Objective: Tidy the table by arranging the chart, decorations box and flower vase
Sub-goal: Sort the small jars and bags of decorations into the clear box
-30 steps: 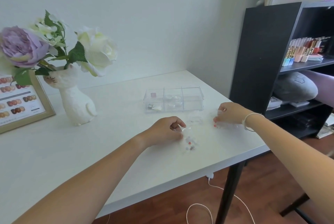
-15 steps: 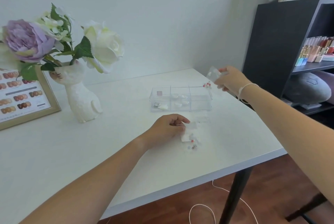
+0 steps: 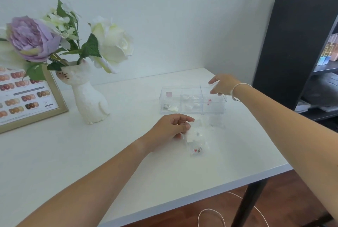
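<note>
Head view: a white counter (image 3: 54, 153) fills the lower left and centre of the frame. At the far left edge a gold-framed chart (image 3: 22, 98) of nail colour samples stands leaning back. Just right of it, and overlapping its frame in the picture, stands a white cat-shaped flower vase (image 3: 89, 98) with a purple bloom and a white rose. Right of centre sits the clear decorations box (image 3: 192, 101), three compartments across, with small items in each and tiny red pieces in the right one.

The right hand (image 3: 222, 84) hovers over the box's right compartment with its fingers loosely spread, its grip apart and holding nothing that I can make out; a white bracelet (image 3: 239, 91) circles the wrist. The left hand (image 3: 172, 126), below the box at centre frame, has its grip closed in a pinch on a small clear packet (image 3: 196, 140) lying on the counter, with tiny red and dark pieces inside. Another clear packet (image 3: 216, 121) lies just right of it. A black shelf unit (image 3: 292, 43) stands at the right edge
</note>
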Available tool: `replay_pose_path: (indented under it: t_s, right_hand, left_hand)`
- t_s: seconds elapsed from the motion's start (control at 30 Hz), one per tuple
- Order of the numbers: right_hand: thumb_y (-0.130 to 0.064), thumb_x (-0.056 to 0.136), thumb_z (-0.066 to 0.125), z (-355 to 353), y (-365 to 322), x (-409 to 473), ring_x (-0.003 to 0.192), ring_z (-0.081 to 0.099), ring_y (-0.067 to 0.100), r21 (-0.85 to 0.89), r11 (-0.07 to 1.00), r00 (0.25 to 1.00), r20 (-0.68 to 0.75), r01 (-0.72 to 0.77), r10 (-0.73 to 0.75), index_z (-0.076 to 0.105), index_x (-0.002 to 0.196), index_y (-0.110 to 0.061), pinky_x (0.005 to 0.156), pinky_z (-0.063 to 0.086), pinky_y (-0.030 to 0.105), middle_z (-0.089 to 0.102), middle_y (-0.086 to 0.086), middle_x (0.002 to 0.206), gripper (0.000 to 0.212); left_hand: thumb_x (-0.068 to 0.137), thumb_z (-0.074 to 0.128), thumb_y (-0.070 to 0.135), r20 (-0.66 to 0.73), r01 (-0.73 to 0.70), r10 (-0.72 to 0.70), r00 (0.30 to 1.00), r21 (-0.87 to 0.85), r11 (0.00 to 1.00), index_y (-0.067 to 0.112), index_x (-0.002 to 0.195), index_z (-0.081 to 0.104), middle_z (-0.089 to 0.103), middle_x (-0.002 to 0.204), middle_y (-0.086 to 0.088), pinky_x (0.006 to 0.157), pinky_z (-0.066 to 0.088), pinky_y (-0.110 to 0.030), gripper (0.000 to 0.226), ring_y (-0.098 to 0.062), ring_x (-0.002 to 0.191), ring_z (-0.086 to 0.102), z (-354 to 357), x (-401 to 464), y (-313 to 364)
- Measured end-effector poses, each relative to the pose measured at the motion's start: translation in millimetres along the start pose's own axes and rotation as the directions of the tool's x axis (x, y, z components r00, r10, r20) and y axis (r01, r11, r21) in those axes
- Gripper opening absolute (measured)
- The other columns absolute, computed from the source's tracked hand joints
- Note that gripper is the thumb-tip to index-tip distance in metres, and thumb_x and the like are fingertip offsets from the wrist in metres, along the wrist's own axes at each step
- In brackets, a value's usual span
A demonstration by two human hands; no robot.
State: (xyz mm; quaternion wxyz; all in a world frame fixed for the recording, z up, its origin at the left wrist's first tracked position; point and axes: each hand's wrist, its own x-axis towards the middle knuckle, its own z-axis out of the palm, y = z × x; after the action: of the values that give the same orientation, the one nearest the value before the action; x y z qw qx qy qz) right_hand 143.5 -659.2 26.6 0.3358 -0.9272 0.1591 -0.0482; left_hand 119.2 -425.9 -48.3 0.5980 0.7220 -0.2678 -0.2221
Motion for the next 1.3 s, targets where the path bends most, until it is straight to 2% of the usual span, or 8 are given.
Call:
replay_pose_path:
  t_s: [0.13,0.3,0.43,0.6,0.7,0.9,1.03,1.3]
  right_hand:
    - [-0.012,0.082,0.065,-1.9,-1.9,0.6,0.083,0.056,0.022,-0.047,0.999,0.999,0.04,0.01,-0.008,0.057,0.122,-0.015,0.064,0.039,0.026,0.06,0.012,0.093,0.041]
    - [-0.018,0.08,0.069,5.7,4.1,4.6,0.118,0.052,0.025,-0.065,0.997,0.999,-0.011,0.035,-0.036,0.056,0.124,-0.016,0.093,0.038,0.029,0.055,0.007,0.129,0.046]
    - [-0.031,0.085,0.062,7.2,12.2,2.6,0.123,0.048,0.023,-0.13,0.989,0.993,-0.087,0.065,-0.077,0.059,0.121,-0.025,0.102,0.036,0.033,0.052,0.0,0.136,0.037]
    - [-0.037,0.094,0.043,3.9,24.2,-2.4,0.14,0.027,0.02,-0.258,0.962,0.989,-0.09,0.091,-0.118,0.032,0.141,-0.031,0.114,0.023,0.04,0.027,-0.004,0.153,0.049]
    - [-0.031,0.093,0.045,2.0,27.4,-10.4,0.134,0.035,0.022,-0.181,0.977,0.966,-0.206,0.117,-0.154,0.042,0.136,-0.022,0.112,0.027,0.038,0.036,0.001,0.148,0.043]
    - [-0.02,0.085,0.048,21.7,44.4,-56.2,0.08,0.056,0.024,-0.079,0.99,0.904,-0.404,0.12,-0.142,0.064,0.085,-0.011,0.068,0.042,0.029,0.066,0.006,0.092,0.018]
    - [-0.033,0.082,0.057,41.1,61.3,-73.4,0.082,0.054,0.016,-0.025,1.0,0.972,-0.234,0.004,-0.009,0.063,0.086,-0.021,0.069,0.038,0.027,0.063,-0.001,0.097,0.014]
    - [-0.039,0.072,0.068,49.2,50.6,-71.3,0.111,0.053,0.022,-0.073,0.989,0.987,-0.106,-0.125,0.117,0.058,0.114,-0.021,0.083,0.04,0.03,0.056,0.0,0.119,0.047]
  left_hand:
    - [0.086,0.062,0.013,0.008,-0.001,0.001,1.0,-0.021,1.0,0.026,0.093,0.069,0.058,0.076,0.005,0.062,0.045,-0.016,0.017,-0.005,0.06,0.054,-0.8,1.4,-0.5]
    - [0.086,0.061,0.009,0.014,-0.007,0.008,1.0,-0.054,0.999,0.024,0.094,0.069,0.057,0.079,0.005,0.058,0.045,-0.015,0.018,-0.003,0.061,0.055,-1.2,2.2,0.8]
    - [0.086,0.061,0.009,0.017,0.002,-0.001,1.0,-0.062,0.998,0.024,0.094,0.069,0.058,0.08,0.005,0.058,0.045,-0.016,0.018,-0.004,0.063,0.055,-0.6,2.0,2.2]
    - [0.087,0.061,0.01,0.016,0.013,-0.013,1.0,-0.055,0.998,0.023,0.095,0.068,0.057,0.08,0.004,0.057,0.044,-0.015,0.017,-0.003,0.062,0.055,0.9,1.2,5.5]
    - [0.087,0.061,0.011,0.006,0.018,-0.017,1.0,-0.029,0.999,0.025,0.095,0.068,0.057,0.082,0.003,0.057,0.045,-0.014,0.017,-0.001,0.061,0.055,1.1,-0.2,8.1]
    - [0.087,0.06,0.011,-0.004,-0.008,0.008,1.0,-0.006,1.0,0.025,0.096,0.068,0.058,0.078,0.007,0.058,0.046,-0.014,0.018,0.0,0.062,0.057,-0.8,0.9,17.1]
    - [0.087,0.06,0.01,-0.001,-0.02,0.02,1.0,-0.01,1.0,0.024,0.096,0.068,0.058,0.079,0.008,0.058,0.046,-0.015,0.018,-0.001,0.063,0.057,-0.9,1.5,23.5]
    - [0.086,0.061,0.009,-0.015,-0.035,0.035,0.999,-0.001,0.999,0.024,0.095,0.069,0.058,0.078,0.009,0.057,0.046,-0.015,0.019,-0.002,0.063,0.056,0.0,-0.8,31.0]
